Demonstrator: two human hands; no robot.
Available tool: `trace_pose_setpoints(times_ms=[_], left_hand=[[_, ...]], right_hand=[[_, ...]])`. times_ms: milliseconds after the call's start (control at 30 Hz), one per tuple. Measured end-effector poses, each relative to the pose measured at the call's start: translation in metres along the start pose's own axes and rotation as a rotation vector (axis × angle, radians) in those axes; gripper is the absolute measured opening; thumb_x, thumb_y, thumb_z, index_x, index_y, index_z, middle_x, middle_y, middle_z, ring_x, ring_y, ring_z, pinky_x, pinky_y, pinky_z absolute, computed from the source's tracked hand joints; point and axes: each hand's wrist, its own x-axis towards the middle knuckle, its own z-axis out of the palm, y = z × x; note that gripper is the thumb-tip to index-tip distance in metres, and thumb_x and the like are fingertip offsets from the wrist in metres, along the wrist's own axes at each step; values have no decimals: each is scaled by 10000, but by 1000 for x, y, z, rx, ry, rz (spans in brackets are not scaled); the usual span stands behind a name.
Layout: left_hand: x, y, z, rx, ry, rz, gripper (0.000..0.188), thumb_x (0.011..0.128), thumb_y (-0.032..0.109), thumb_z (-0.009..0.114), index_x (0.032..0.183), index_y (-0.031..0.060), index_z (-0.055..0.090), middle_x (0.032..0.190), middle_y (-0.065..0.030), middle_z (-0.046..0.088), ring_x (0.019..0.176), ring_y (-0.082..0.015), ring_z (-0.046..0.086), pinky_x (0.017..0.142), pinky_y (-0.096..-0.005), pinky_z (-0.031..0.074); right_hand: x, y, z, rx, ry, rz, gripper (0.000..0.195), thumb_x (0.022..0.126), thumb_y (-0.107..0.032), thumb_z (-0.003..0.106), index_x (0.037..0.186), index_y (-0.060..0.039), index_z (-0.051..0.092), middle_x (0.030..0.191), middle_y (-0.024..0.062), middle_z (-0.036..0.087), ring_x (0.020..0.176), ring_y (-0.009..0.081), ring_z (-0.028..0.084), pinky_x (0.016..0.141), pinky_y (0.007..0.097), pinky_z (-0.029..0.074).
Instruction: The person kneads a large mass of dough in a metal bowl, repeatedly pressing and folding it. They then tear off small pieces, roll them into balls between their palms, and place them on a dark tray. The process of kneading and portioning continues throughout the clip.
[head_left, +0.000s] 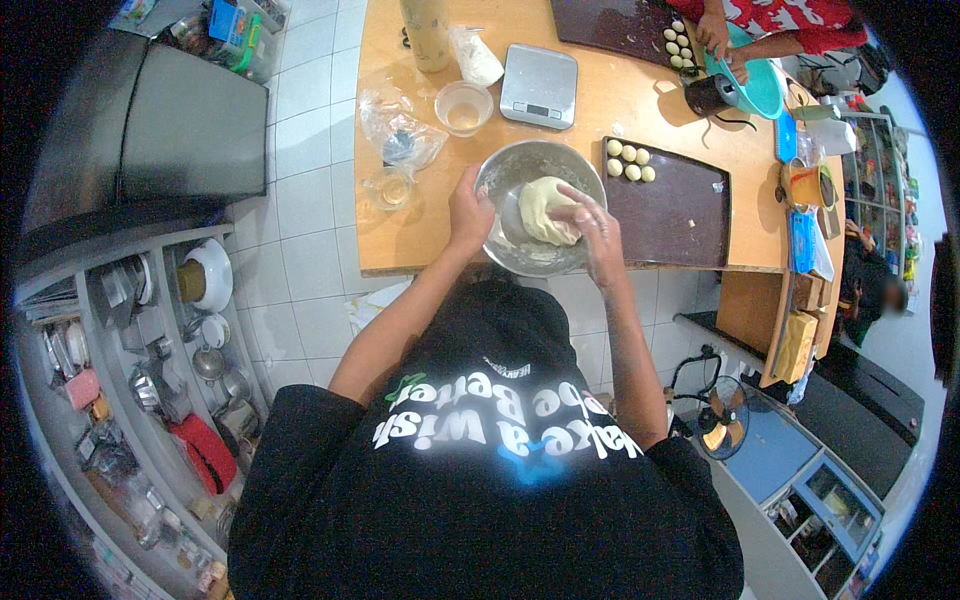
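A stainless steel mixing bowl is at the table's front edge, before my body. Inside it lies a rounded lump of pale, slightly yellow dough; smears of dough cling to the bowl's wall. My left hand grips the bowl's left rim, thumb on the inner side. Over the right rim reaches my right hand, its fingers apart and resting at the dough's right side. Just right of the bowl, a dark baking tray carries several small dough balls in its far left corner.
Beyond the bowl are a digital kitchen scale, a plastic tub, a plastic bag and a glass cup. Across the table, a co-worker's hands are at a turquoise basin, near a black kettle and a second tray.
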Motion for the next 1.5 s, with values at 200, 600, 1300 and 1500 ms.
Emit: trace_pose_setpoints(times_ms=[200,600,1300,1500], left_hand=[[2,0,2,11,26,-21,357,816,-82,502,1159,-8,568,1063,-202,643,1036,-329,625,902,-380,467],[-3,7,3,107,53,-14,328,831,-48,516,1151,3,568,1043,-213,643,987,-360,628,869,-401,476],[1,0,0,72,1,-26,320,816,-71,468,1115,4,555,1004,-241,628,976,-408,612,837,-433,475],[-1,6,-1,18,-17,18,311,829,-71,473,1122,1,548,1018,-245,626,982,-416,607,841,-427,474]], right_hand=[[28,-23,-13,-208,202,-23,388,943,-335,521,1181,-45,624,923,139,697,856,208,668,819,325,516],[44,21,34,-1077,124,-15,433,852,-364,622,1131,-33,630,1093,207,591,1023,382,558,887,469,458],[59,51,66,-1147,-44,-290,402,772,-466,658,878,-78,656,829,130,648,814,302,630,719,435,495],[75,66,61,-1042,69,-442,337,774,-423,673,760,-90,619,745,106,635,723,287,631,667,418,507]])
